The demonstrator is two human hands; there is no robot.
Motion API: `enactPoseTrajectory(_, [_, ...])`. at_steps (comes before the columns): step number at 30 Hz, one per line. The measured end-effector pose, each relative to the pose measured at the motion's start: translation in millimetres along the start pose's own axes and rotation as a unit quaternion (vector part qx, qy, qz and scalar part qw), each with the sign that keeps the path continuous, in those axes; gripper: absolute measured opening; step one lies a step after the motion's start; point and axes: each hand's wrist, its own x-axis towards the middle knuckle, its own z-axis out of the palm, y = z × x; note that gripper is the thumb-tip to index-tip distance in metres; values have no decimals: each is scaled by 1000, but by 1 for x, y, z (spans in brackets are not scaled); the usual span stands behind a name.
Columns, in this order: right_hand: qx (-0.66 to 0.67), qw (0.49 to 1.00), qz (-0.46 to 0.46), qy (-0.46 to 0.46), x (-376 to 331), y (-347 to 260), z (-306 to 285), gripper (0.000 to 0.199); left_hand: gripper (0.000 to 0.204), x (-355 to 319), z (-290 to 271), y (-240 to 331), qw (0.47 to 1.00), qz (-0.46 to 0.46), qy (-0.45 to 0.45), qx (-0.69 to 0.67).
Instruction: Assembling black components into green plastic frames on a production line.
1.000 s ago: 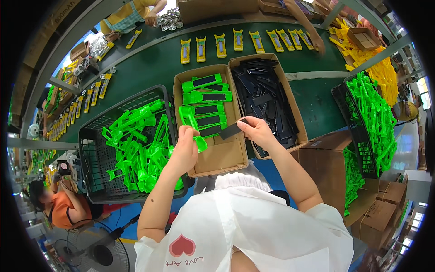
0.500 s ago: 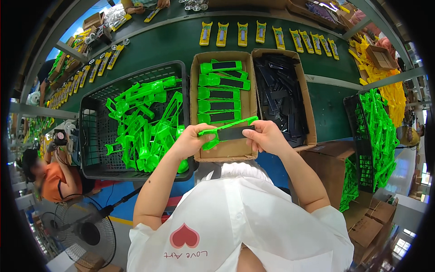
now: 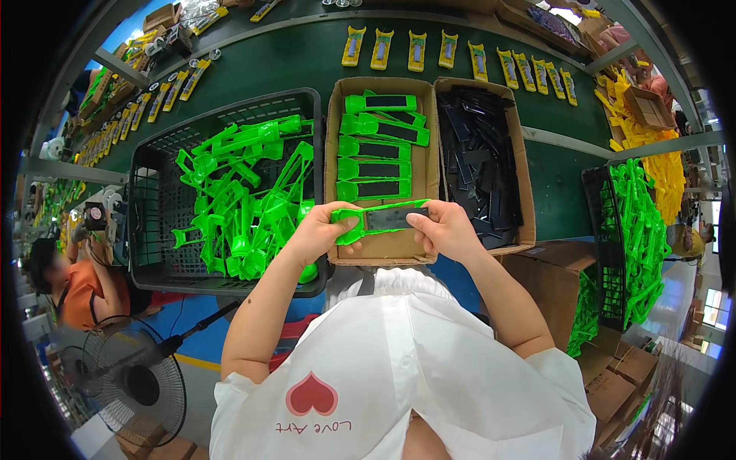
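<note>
Green bench (image 3: 291, 69) — two hands (image 3: 383, 230) grip one green part (image 3: 379, 218).

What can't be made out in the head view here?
- Green part: both ends covered by the left hand and right hand; whether the dark insert is fully seated is too small to tell.
- Bottom of the black crate: buried under loose green parts.
- Yellow packs on the belt: too small to tell details.
</note>
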Motion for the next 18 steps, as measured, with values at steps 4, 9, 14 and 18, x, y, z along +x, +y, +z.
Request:
enactPoseTrajectory(4, [-61,997,7,37,-2,-4,9,17,17,3,2,-3,1000,13,7,-9])
enactPoseTrajectory(9, [-241,967,-25,82,15,12,9,28,16,9,6,-10,999,14,38,-30])
enactPoseTrajectory(14, [-436,853,-117,263,14,10,8,45,14,10,6,-10,999,17,10,-26])
enactPoseTrajectory(18, [-191,979,9,75,18,22,-6,42,16,11,5,-9,999,32,-14,8])
